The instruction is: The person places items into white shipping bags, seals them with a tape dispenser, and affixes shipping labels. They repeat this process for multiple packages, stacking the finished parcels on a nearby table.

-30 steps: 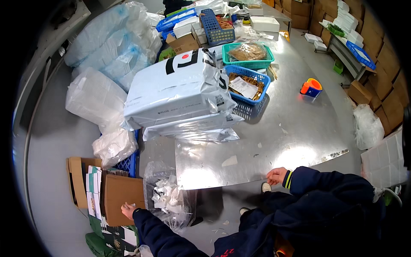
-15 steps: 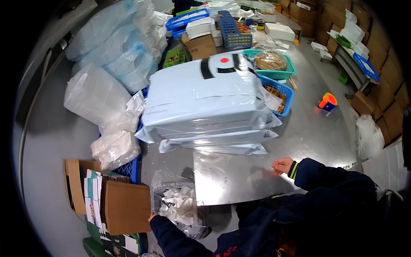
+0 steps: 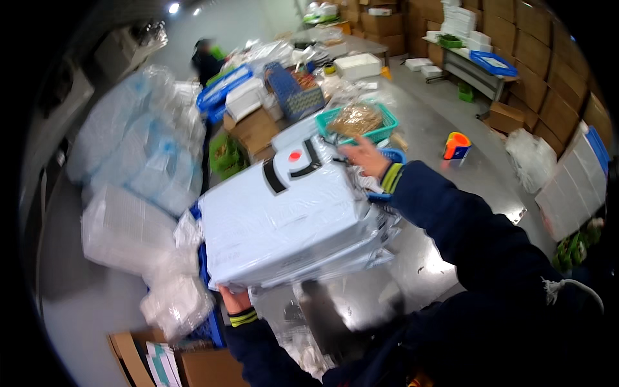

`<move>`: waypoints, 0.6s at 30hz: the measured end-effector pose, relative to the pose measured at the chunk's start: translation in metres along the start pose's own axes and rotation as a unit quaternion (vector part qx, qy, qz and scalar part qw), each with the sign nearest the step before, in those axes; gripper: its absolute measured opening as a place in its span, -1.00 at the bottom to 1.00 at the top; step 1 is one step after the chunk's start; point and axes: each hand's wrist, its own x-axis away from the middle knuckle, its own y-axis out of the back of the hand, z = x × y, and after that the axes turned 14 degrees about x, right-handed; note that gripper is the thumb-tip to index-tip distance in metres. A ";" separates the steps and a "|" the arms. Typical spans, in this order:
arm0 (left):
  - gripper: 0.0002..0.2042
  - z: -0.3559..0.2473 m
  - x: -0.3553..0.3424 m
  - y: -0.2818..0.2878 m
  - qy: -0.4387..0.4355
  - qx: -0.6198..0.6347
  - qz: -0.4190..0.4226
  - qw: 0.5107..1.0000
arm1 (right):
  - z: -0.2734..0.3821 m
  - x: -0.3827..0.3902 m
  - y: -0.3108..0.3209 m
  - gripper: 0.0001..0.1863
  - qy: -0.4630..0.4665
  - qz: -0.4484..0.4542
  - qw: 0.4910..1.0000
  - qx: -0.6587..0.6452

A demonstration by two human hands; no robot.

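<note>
A large white plastic-wrapped package (image 3: 290, 216) with black stripes and a red dot lies on top of similar packages, turned at a slant on the metal table. My left hand (image 3: 235, 300) holds its near left corner, the fingertips hidden at the wrapping. At the package's far right side, my right hand (image 3: 365, 157) reaches over with fingers stretched out, somewhat blurred. Beside that hand stands a teal basket (image 3: 391, 120) holding a bag of something brown. A blue basket (image 3: 394, 155) is partly hidden behind my right hand and sleeve.
An orange and blue tape dispenser (image 3: 456, 146) stands on the metal table (image 3: 422, 255) at right. Bagged white foam boxes (image 3: 129, 226) are piled at left. Below them is an open cardboard box (image 3: 209, 367). Another person (image 3: 206, 62) is at the far end.
My left hand has come up from beside the cardboard box to the package's near left corner. My right hand has moved forward to its far right side. The view has shifted and the package looks turned.
</note>
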 end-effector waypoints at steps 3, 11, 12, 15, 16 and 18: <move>-0.47 0.018 -0.031 -0.044 -0.004 -0.016 -0.035 0.999 | 0.006 -0.070 0.000 -0.15 0.045 0.039 0.979 0.193; -0.55 0.012 0.019 -0.216 -0.231 -0.129 -0.094 0.960 | -0.017 -0.012 0.033 -0.53 -0.053 0.132 0.970 -0.199; -0.58 0.010 0.029 -0.245 -0.262 -0.138 -0.079 0.952 | -0.010 0.004 0.045 -0.57 -0.089 0.103 0.968 -0.213; -0.61 0.048 0.060 -0.312 -0.398 -0.406 -0.117 0.814 | -0.074 0.022 0.102 -0.58 0.023 0.121 0.929 -0.348; -0.66 0.059 0.071 -0.330 -0.407 -0.378 -0.023 0.831 | -0.074 0.050 0.119 -0.58 0.000 0.091 0.911 -0.402; -0.75 0.076 0.093 -0.360 -0.327 -0.234 0.254 0.880 | -0.118 0.083 0.176 -0.56 -0.064 0.189 0.792 -0.576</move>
